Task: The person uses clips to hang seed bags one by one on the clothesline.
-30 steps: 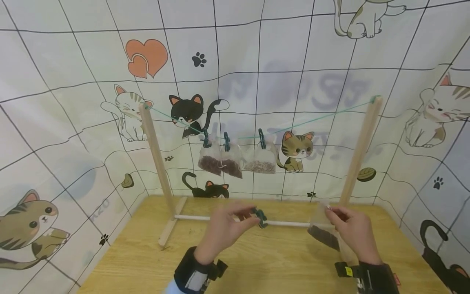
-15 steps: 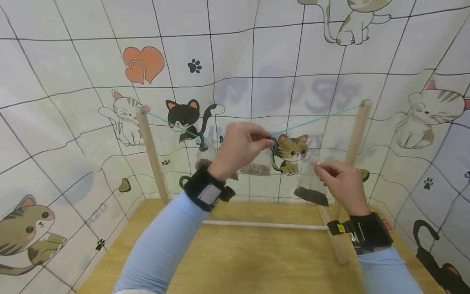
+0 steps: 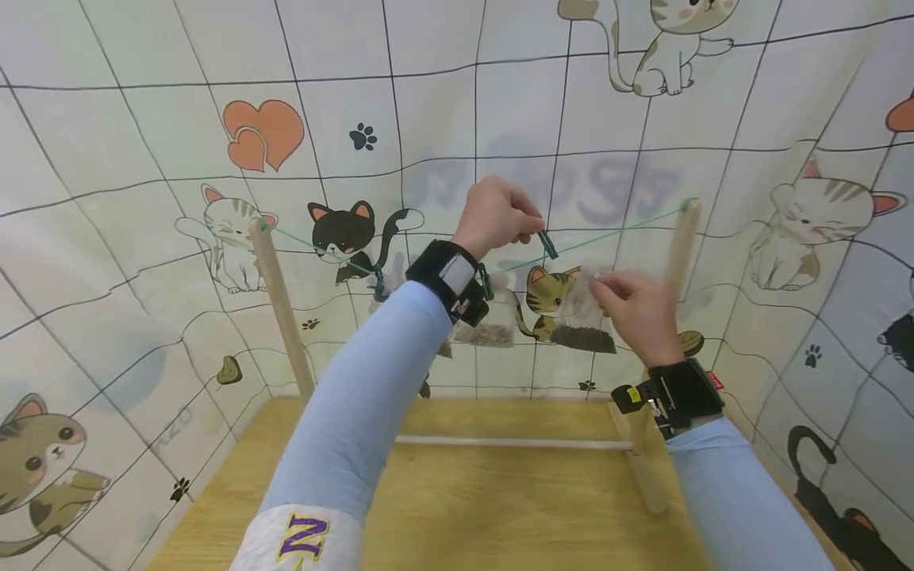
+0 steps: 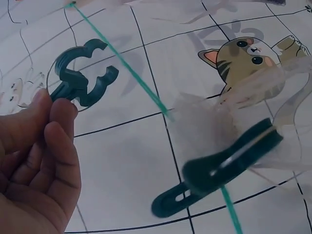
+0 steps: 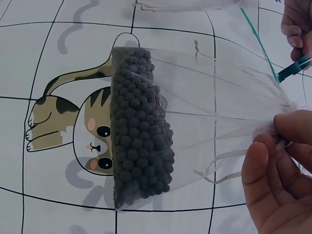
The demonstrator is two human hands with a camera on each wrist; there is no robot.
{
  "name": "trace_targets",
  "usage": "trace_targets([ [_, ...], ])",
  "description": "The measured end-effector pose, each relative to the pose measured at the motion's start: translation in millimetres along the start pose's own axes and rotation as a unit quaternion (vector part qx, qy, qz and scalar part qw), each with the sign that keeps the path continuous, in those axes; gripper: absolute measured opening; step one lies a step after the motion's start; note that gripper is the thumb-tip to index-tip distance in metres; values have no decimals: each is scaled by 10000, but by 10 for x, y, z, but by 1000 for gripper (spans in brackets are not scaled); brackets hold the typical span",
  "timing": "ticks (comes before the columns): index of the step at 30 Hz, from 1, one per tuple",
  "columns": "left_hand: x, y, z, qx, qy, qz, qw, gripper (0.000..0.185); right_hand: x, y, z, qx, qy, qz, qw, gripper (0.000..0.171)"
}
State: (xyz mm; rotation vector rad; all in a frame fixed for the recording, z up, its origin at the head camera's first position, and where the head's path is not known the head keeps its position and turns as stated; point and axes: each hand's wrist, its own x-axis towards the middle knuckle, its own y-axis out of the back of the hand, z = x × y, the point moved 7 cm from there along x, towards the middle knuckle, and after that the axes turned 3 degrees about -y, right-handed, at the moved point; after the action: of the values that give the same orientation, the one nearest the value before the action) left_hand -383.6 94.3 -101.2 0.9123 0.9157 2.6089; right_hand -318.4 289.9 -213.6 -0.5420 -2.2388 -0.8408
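Between two wooden posts (image 3: 274, 305) a green cord (image 3: 621, 224) sags across a cat-print backdrop (image 3: 143, 119), above a wooden table (image 3: 500, 507). Going from the left, the first post stands by a white cat drawing; past it one peg (image 3: 378, 283) shows on the cord just before the left sleeve, and what hangs beneath it is mostly hidden by the arm. Next comes one pouch of pale grain (image 3: 485, 329), pinned under a second peg (image 4: 219, 168), which the left wrist view shows clamped on the cord with gauzy fabric bunched in it. Further right, the left hand (image 3: 496, 216) is raised to the cord and pinches a third peg (image 3: 547, 243) between thumb and fingertips; in the wrist view its jaws gape just beside the cord without touching it. Right of that, the right hand (image 3: 635, 309) pinches the gathered neck of one sheer bag (image 5: 195, 126), its bottom filled with dark beads (image 5: 139, 126), held just below the cord and close to the open peg. The second post stands at the far right behind this hand.
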Motion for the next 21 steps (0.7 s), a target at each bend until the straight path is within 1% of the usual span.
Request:
trace_targets([
  [1,27,-21,-24,-70,94,-61,9999,9,28,-7,-9,-40,20,4,10000,21],
  [4,87,-79,-73,-248,220,-181,9993,9,93,-12,-43,-236,31,40,9997,21],
  [8,108,-137,-121,-493,441,-322,9973,8,157,-18,-97,-482,51,80,9988,23],
  [11,109,-175,-151,-585,609,-428,9955,10,196,-51,-111,-412,36,61,9991,22],
  [13,112,-206,-159,-635,664,-495,9945,12,221,-79,-108,-309,18,34,9995,21],
  [15,117,-235,-160,-659,690,-547,9939,13,242,-108,-108,-211,29,15,9998,20],
  [21,144,-315,-164,-578,697,-736,9932,11,285,-152,-151,-177,77,-37,9998,20],
])
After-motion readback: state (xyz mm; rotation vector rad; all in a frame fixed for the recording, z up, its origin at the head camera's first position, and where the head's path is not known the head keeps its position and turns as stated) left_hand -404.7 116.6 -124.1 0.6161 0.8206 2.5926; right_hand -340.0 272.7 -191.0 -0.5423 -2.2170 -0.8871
